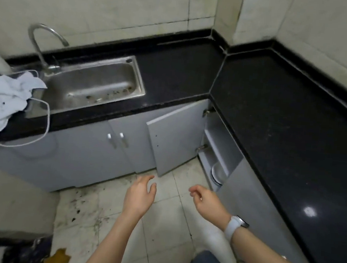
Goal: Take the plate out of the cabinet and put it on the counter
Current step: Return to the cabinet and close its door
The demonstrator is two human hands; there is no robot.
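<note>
A white plate point(217, 174) lies on the bottom shelf of the open grey cabinet point(223, 144) under the black counter point(284, 124); only its near edge shows past the cabinet frame. The cabinet door point(175, 137) is swung wide to the left. My left hand point(141, 193) hangs over the floor just below the door's lower corner, fingers apart, holding nothing. My right hand point(205, 199), with a white watch on the wrist, is a short way left of the plate, fingers loosely curled and empty. Neither hand touches the plate or the door.
A steel sink point(92, 86) with a curved tap point(43, 44) sits in the counter at left. A white cloth point(3, 99) and a white cable point(43, 120) lie beside it. Closed grey doors with handles point(115, 140) run below. The tiled floor is stained.
</note>
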